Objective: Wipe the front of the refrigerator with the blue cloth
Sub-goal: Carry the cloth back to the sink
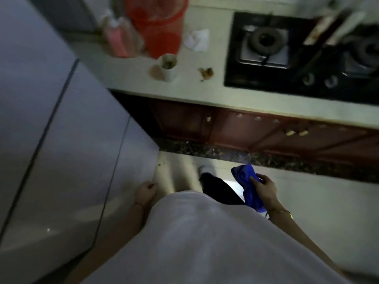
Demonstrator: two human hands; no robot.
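The grey refrigerator (67, 140) fills the left side of the head view, its front crossed by dark door seams. My right hand (264, 189) hangs low at the right of my body, shut on the crumpled blue cloth (247, 181), well away from the refrigerator. My left hand (146, 190) hangs beside the refrigerator's lower corner with fingers loosely curled and nothing in it. Whether it touches the fridge I cannot tell. The picture is blurred.
A pale countertop (143, 87) runs across the top with a red container (160, 23), a pink bottle (115, 37), a cup (169, 66) and a black gas hob (297, 56). Reddish-brown cabinets (256, 130) stand below. Light floor (317, 201) lies to the right.
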